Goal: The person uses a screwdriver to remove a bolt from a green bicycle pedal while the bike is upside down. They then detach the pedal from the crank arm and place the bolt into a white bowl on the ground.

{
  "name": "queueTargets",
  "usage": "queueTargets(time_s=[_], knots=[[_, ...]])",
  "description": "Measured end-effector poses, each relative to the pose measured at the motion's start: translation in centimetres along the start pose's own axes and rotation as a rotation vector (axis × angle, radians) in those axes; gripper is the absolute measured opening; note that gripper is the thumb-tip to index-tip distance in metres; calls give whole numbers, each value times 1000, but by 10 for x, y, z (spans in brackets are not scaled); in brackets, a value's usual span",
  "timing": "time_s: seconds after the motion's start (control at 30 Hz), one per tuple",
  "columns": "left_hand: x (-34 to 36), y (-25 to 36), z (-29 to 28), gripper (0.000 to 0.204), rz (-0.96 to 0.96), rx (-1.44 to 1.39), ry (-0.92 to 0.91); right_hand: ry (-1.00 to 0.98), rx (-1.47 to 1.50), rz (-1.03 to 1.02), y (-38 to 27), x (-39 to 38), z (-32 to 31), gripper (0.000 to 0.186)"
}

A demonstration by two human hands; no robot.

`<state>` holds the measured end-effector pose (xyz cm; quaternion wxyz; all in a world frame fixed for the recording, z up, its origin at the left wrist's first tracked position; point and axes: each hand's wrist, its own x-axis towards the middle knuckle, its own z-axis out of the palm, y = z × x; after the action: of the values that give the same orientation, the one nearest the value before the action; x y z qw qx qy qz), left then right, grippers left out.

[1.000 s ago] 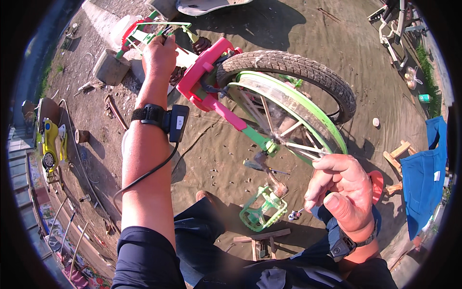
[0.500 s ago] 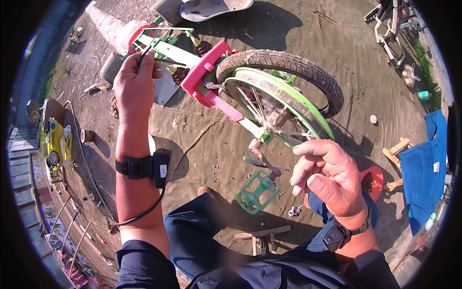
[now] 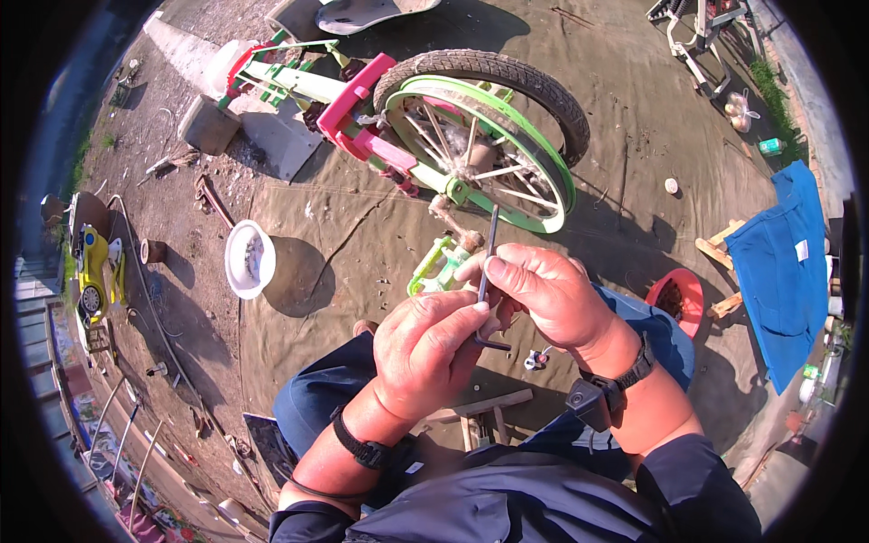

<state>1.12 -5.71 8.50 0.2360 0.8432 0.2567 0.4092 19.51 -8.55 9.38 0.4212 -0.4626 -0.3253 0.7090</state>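
A dark L-shaped hex key (image 3: 491, 237) stands nearly upright in front of me, its short bent end at the bottom. My left hand (image 3: 424, 348) is closed, thumb and fingers pinching its lower part. Just above and to the right, my right hand (image 3: 557, 294) also pinches its shaft. Beyond the hands lies a small bicycle with a pink-and-green frame (image 3: 376, 149). Its spoked wheel has a green rim (image 3: 559, 181) and a dusty tyre (image 3: 507, 68). The green pedal (image 3: 434, 262) is partly hidden behind my hands.
A white bowl (image 3: 250, 260) stands on the ground cloth at left, beside a rusty wrench (image 3: 210, 197). At right are a red bowl (image 3: 690, 294) and a blue cloth (image 3: 780, 262) over a wooden stool. A yellow toy car (image 3: 93, 271) sits far left.
My left hand has come back from the far end of the bicycle with the hex key, down toward my lap. My right hand has moved left and taken hold of it too.
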Motion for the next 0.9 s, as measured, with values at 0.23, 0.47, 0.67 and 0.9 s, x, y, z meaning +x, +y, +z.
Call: queueTargets(time_s=[0.23, 0.47, 0.67, 0.9], knots=[[-25, 11, 28, 36, -23, -22, -137, 156, 240, -50, 32, -14, -14, 28], [-46, 14, 39, 33, -198, -104, -320, 337, 211, -18, 57, -1, -49, 24], [-58, 3, 45, 28, -302, -125, -443, 448, -184, -48, 123, 45, -60, 21], [-63, -3, 45, 27, -323, -124, -474, 480, 57, -22, 120, 71, -63, 23]])
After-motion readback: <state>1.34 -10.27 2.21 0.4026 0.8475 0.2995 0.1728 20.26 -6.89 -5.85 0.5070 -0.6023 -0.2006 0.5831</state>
